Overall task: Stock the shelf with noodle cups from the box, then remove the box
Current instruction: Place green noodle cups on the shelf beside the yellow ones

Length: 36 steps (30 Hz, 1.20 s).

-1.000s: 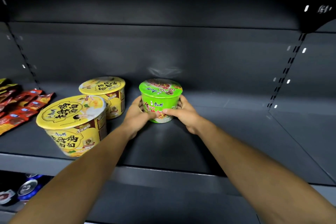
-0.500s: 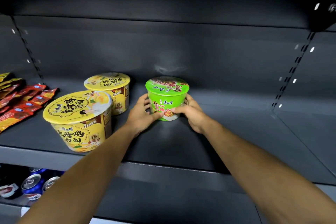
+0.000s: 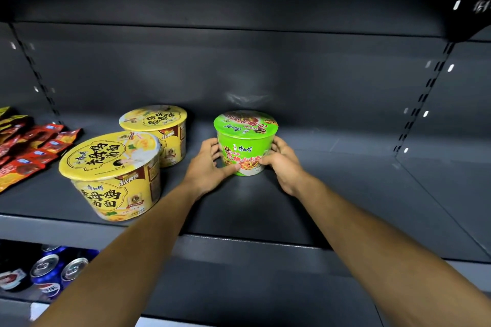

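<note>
The green noodle cup (image 3: 245, 143) stands upright on the dark shelf (image 3: 345, 194), about in the middle from left to right and close to the far wall. Its lid is on top and the picture on its side faces near.

Two hands hold it, one on each side. The left hand (image 3: 210, 164) is on the left side of the cup. Its fingers bend around the far left of the cup, and its thumb lies across the low near part. The right hand (image 3: 283, 164) is on the right side. Its fingers bend around the far right, and its thumb touches the low near part too. The two thumbs point at each other with a small gap between them. So the cup sits right between the two hands, and both hands grip it.

To the left of the left hand stands a big yellow cup (image 3: 111, 175), near the front edge. A second yellow cup (image 3: 156, 127) stands just behind it, farther back. Red snack packs (image 3: 34, 146) lie at the far left of the shelf. Drink cans (image 3: 47, 271) stand on the lower shelf (image 3: 16, 297), down at the left.
</note>
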Motion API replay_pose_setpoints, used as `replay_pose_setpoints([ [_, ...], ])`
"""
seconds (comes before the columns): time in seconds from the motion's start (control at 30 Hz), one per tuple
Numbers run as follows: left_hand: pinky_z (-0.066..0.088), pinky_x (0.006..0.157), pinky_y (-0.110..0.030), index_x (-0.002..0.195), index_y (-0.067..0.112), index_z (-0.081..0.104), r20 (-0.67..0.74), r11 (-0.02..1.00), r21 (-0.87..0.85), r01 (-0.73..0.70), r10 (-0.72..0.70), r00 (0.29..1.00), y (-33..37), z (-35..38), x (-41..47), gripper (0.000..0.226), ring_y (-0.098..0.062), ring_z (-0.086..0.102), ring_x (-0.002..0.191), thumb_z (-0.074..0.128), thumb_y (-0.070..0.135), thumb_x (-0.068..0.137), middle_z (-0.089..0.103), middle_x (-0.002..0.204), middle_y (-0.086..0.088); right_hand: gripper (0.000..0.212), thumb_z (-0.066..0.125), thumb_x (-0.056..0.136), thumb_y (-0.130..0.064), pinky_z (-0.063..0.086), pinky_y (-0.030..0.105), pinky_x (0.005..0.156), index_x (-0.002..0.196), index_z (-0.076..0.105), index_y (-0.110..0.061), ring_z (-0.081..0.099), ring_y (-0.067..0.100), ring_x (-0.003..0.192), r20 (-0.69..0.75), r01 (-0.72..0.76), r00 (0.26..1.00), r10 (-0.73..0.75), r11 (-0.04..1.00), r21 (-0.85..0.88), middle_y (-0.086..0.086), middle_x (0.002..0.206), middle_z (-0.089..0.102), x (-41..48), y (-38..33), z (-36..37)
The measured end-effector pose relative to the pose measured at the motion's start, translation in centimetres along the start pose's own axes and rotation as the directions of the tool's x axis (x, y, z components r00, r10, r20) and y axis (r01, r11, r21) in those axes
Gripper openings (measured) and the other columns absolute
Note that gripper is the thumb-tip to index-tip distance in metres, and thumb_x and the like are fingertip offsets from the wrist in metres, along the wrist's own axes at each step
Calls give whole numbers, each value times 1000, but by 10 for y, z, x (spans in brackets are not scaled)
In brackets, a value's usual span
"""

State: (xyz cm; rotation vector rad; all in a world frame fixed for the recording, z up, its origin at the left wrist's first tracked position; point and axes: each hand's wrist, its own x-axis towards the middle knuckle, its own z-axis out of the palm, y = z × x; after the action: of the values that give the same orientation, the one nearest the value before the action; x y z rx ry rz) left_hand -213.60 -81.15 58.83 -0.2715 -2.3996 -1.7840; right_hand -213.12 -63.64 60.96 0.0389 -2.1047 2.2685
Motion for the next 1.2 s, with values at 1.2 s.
replay_pose_setpoints([
  [1.2,38,109,-36,147,14,30,-99,957,276,89,-64,993,-3,-6,4,98,-20,50,124,86,14,67,53,133,-6,64,42,79,24,41,18,84,136,40,-6,49,9,105,-29,-11,1000,8,992,-125,-1,115,54,-21,-7,0],
])
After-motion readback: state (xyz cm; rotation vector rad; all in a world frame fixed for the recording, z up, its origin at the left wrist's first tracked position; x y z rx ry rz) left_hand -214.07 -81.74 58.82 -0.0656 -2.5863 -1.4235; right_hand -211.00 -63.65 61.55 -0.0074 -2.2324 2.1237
